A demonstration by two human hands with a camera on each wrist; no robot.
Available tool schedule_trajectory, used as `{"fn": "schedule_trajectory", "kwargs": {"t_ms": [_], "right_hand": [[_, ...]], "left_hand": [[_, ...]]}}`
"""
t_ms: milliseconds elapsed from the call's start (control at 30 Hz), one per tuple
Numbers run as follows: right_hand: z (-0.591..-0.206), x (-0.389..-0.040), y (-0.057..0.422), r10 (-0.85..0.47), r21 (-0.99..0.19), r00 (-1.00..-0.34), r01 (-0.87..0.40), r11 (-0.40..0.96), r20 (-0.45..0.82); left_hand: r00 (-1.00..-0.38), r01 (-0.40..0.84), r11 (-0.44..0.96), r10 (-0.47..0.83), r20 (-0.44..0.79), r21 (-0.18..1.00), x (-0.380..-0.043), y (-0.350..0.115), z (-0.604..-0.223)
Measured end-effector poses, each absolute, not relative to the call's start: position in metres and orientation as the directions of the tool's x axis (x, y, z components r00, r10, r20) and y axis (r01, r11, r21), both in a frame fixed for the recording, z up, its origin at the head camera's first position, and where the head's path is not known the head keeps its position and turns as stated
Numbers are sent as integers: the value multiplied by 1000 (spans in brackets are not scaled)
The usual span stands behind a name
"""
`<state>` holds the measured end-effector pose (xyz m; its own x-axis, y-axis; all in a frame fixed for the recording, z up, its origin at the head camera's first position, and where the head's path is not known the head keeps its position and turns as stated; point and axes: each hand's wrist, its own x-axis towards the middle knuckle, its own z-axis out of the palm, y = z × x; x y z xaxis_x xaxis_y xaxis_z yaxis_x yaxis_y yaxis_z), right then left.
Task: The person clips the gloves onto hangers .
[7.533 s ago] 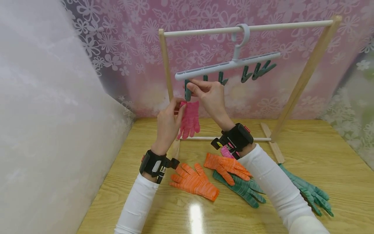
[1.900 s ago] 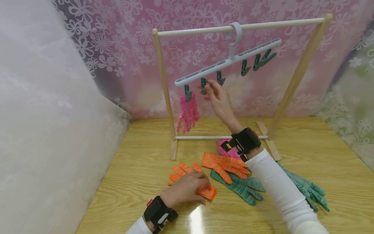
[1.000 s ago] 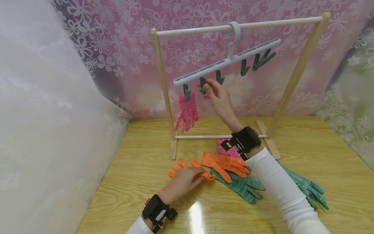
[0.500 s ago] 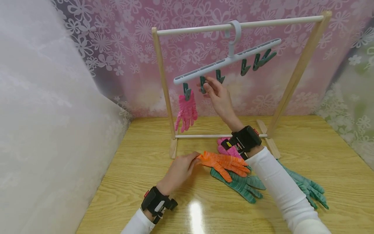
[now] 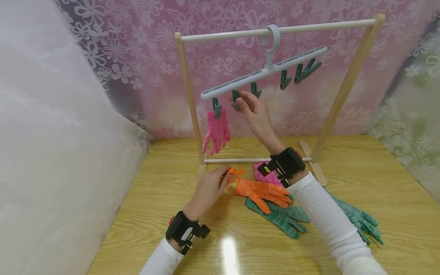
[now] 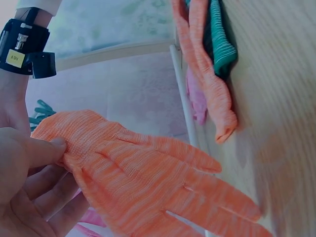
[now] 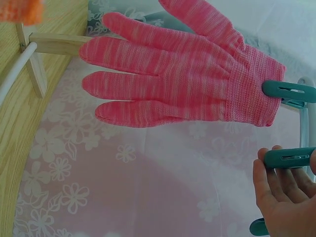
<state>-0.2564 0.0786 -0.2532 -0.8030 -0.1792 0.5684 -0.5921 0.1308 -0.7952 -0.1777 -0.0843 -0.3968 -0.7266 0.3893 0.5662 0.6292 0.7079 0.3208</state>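
Note:
My left hand (image 5: 207,191) pinches an orange glove (image 6: 133,173) by its cuff, thumb on top, and the glove's fingers hang down in the left wrist view. With my right hand (image 5: 256,116) I hold a dark green clothespin (image 7: 289,157), second from the left on the grey hanger (image 5: 237,82). Beside it, a pink glove (image 7: 182,74) hangs by its cuff from the leftmost clothespin (image 5: 217,108). On the table lie a second orange glove (image 5: 262,193), partly over a green glove (image 5: 285,219), and another pink glove (image 5: 262,173), half hidden by my right wrist.
The hanger hooks over the white top bar (image 5: 223,35) of a wooden rack (image 5: 338,99) and tilts down to the left. Several more clothespins (image 5: 284,80) hang along it. Another green glove (image 5: 364,219) lies at the right, partly under my right sleeve (image 5: 326,217).
My left hand has picked the orange glove up off the table and carried it up toward the rack. Earlier, the pink glove was clipped on. My right hand stays at the second clothespin.

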Motion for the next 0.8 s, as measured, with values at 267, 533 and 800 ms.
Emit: {"fn": "schedule_trajectory", "kwargs": {"t_ms": [267, 533, 800], "right_hand": [[-253, -256, 78, -203, -776, -775, -624, 94, 598], [-253, -257, 78, -211, -768, -764, -635, 83, 609], [-253, -258, 78, -206, -766, -767, -634, 105, 607]], "left_hand": [[-712, 632, 703, 358, 604, 328, -183, -84, -384], [-689, 655, 658, 320, 650, 371, -191, -84, -372], [-717, 642, 629, 291, 634, 438, -197, -80, -367]]}}
